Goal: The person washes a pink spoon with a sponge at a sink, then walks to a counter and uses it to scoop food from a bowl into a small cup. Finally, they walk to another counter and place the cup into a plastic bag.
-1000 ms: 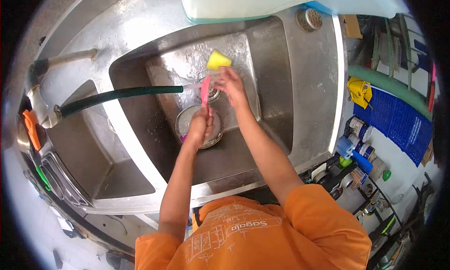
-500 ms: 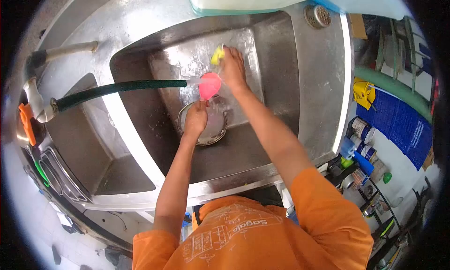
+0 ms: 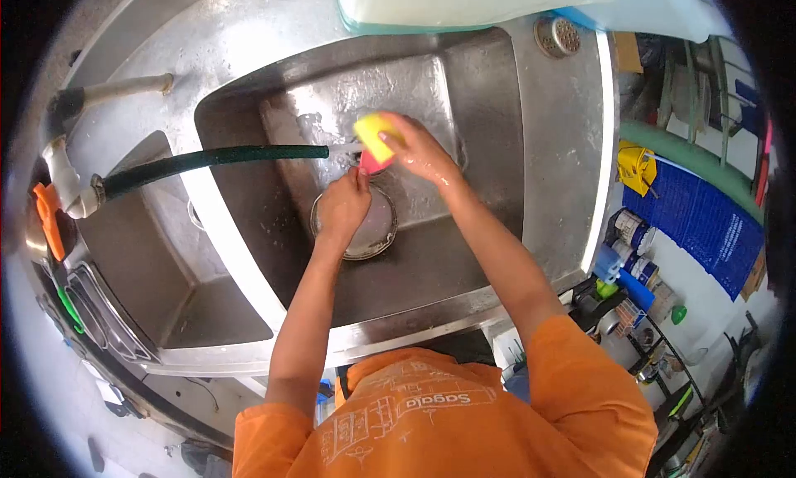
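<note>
My left hand [image 3: 346, 203] grips the edge of a small pink plastic dish [image 3: 377, 163] over the sink basin [image 3: 485, 146]. My right hand [image 3: 421, 153] holds a yellow sponge [image 3: 373, 136] against or just above that dish, covering much of it. Water runs from the end of a dark green hose [image 3: 224, 155] towards the dish. Below my left hand, a round metal bowl [image 3: 377, 237] with cloudy liquid sits in the basin, partly hidden by the hand.
A second basin [image 3: 133, 254] lies to the left, under the hose and its pipe. A drain strainer [image 3: 557, 37] rests on the right of the steel counter. A large translucent container [image 3: 464, 5] stands along the back edge. Metal trays [image 3: 104, 312] are at far left.
My right hand has brought the sponge down and left, from beyond the pink dish onto or just over it. The left hand stays almost in place, still gripping the dish.
</note>
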### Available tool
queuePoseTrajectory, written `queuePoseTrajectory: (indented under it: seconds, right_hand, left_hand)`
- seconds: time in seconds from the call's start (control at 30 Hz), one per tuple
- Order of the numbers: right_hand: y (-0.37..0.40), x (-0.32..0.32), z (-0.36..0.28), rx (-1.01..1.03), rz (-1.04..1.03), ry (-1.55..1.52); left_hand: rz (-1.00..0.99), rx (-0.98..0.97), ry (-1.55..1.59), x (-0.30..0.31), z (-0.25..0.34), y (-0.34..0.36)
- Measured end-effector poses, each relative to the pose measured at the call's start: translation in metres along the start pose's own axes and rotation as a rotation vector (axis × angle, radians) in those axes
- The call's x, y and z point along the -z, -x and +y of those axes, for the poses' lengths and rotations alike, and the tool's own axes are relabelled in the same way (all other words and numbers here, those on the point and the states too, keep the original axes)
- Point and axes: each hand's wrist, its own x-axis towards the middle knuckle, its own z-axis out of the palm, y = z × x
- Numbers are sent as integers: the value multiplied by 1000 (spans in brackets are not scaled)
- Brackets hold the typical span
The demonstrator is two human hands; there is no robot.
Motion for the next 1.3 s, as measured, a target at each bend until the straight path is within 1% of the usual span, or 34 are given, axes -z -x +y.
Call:
queuePoseTrajectory:
  seconds: [0.03,0.07,0.1,0.13,0.17,0.2,0.23,0.27,0.3,0.33,0.37,0.4,0.43,0.47,0.5,0.57,0.73,0.8,0.83,0.9,0.93,0.97,1.0,1.03,1.07,1.1,1.13,1.2,1.23,1.27,1.3]
  right_hand:
    - [2,2,-7,167,-121,291]
    - [3,4,-14,167,-121,292]
    - [2,6,-30,-7,-223,230]
    - [3,5,-39,-183,-323,165]
    - [5,4,-40,-143,-323,158]
    - [7,4,-36,-146,-320,155]
    - [11,2,-29,-27,-291,198]
    - [13,0,-23,95,-263,242]
    - [13,2,-18,92,-261,241]
    - [13,6,-13,194,-313,290]
    - [13,8,-9,298,-366,339]
    - [14,9,-14,294,-365,337]
    - [14,10,-20,415,-353,426]
    - [15,11,-25,540,-339,517]
    - [18,10,-26,538,-338,518]
    - [26,8,-25,211,-455,218]
    - [26,4,-11,224,-396,139]
    - [28,1,-7,236,-370,110]
    - [28,1,-7,201,-359,130]
    - [30,0,-4,165,-349,152]
    - [31,-5,4,157,-211,191]
    - [32,-9,9,149,-71,230]
    - [31,-13,12,149,-71,231]
    - [29,-18,14,164,37,186]
    - [27,-22,16,179,146,141]
    - [28,-25,7,107,242,214]
    - [27,-32,9,106,243,213]
    - [29,-53,20,-161,508,186]
    - [27,-62,25,-198,610,190]
    - [26,-69,30,-199,610,191]
    - [22,-72,26,-332,776,15]
  left_hand:
    - [0,1,3,-2,-2,0]
    - [33,-62,-38,-5,-7,-1]
    - [66,-125,-80,-6,-11,-1]
    - [62,-126,-82,-4,-13,-1]
    - [65,-146,-134,-1,-15,-2]
    - [65,-168,-186,4,-15,-2]
    - [60,-171,-189,9,-14,0]
    - [71,-219,-203,14,-14,1]
    - [81,-267,-216,20,-13,2]
    - [77,-267,-217,26,-12,2]
    - [64,-326,-265,32,-12,1]
    - [49,-385,-313,36,-12,2]
    - [47,-385,-314,40,-11,1]
    - [39,-429,-341,43,-9,1]
    - [28,-474,-368,45,-8,0]
    - [11,-498,-377,49,-9,2]
    - [31,-567,-367,53,-9,1]
    - [27,-531,-362,56,-4,2]
    - [24,-532,-362,58,-1,3]
    - [11,-456,-285,61,4,3]
    - [9,-455,-284,58,5,3]
    - [1,-383,-192,54,5,3]
    - [-5,-312,-100,49,5,2]
    - [-5,-312,-99,42,7,4]
    - [52,-247,-84,33,9,6]
    - [109,-181,-70,25,12,9]
    - [108,-181,-71,19,15,11]
    - [137,-71,-49,10,21,15]
    - [135,-29,-39,9,27,19]
    - [133,-30,-38,5,27,21]
    - [141,-26,-35,-1,25,22]
